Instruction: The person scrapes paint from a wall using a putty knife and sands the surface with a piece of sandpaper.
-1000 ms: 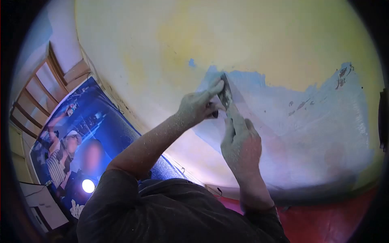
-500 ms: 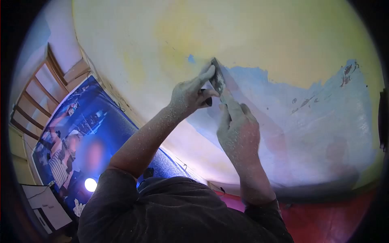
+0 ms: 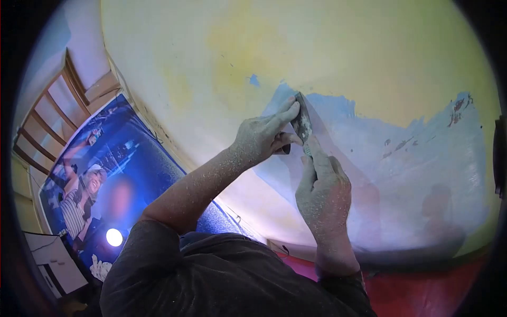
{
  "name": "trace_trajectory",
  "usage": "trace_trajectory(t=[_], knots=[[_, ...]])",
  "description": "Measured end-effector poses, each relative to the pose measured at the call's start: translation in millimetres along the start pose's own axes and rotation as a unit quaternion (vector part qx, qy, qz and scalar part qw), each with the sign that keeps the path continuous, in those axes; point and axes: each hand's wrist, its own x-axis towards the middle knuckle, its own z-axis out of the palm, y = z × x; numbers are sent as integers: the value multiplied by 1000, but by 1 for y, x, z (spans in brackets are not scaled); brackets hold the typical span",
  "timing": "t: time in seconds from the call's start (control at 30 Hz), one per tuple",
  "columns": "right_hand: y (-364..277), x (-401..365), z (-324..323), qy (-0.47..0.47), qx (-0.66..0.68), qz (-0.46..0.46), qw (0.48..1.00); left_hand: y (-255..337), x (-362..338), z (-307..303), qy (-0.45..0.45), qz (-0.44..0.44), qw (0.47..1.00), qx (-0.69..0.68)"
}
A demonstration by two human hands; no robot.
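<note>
A scraper [image 3: 302,122] with a dark, paint-smeared blade is held against the wall in front of me. My right hand [image 3: 325,193] is closed around its handle, from below. My left hand [image 3: 264,134] grips the blade's side, a finger near its upper tip and others bent lower down. A dark edge shows beneath those lower fingers; I cannot make out whether it belongs to the same tool. Pale dust covers both hands and forearms. Around the blade, the wall [image 3: 338,129] shows a light blue patch bordered by yellowish paint.
A small blue spot [image 3: 254,80] lies up left of the scraper, and dark chipped marks [image 3: 459,108] sit far right. A blue printed banner [image 3: 142,153] with pictured people covers the left side, near a wooden frame [image 3: 50,124]. Red floor [image 3: 422,288] is below.
Both hands and the scraper have moved right and slightly down across the wall. Blue surface left of the blade's tip now shows. The camera view has shifted a little.
</note>
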Motion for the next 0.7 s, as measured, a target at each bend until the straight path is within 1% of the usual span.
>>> trace_trajectory(t=[0.1, 0.13, 0.17, 0.2, 0.27, 0.3, 0.4, 0.43, 0.47, 0.5, 0.53, 0.57, 0.63, 0.67, 0.7], knots=[[1, 16, 7, 1, -5, -1, 1000, -2, 5, -1, 11, -98, 992, -73], [2, 21, 8, 2, -2, -6, 1000, -1, 10, -7, -8, -120, 991, -63], [3, 20, 8, 6, 9, -21, 1000, -2, 10, -7, 2, -94, 994, -51], [5, 14, 3, -1, 10, -11, 1000, -4, 10, -6, 15, -69, 997, -38], [5, 0, -8, -16, 12, 6, 1000, -3, 0, 3, -15, -25, 1000, 0], [4, -4, -8, -15, 10, 15, 1000, 3, 0, 9, 23, 7, 1000, 0], [6, -11, -9, -24, -2, 29, 999, 3, 1, 10, 5, -10, 1000, -14], [-1, -4, -12, -24, -6, 27, 999, 3, 3, 10, 25, -3, 999, -25], [-5, 3, -12, -24, -7, 30, 999, 2, 5, 10, 31, -36, 999, -26], [-3, 14, -5, 11, 32, 33, 999, 5, 9, 6, 35, -68, 997, -27], [3, 16, 1, 12, 46, 32, 998, 5, 12, 2, 36, -99, 994, -27], [10, 17, 8, 15, 59, 29, 998, -4, 12, 1, 47, -64, 997, 2], [36, 5, 31, 8, 64, 12, 998, -8, 0, 2, 6, -38, 998, 41], [51, -9, 42, 13, 85, 20, 996, -9, -7, 0, -9, -25, 998, 62], [60, -28, 51, 17, 104, 24, 994, -10, -22, -2, -45, -48, 997, 50]])
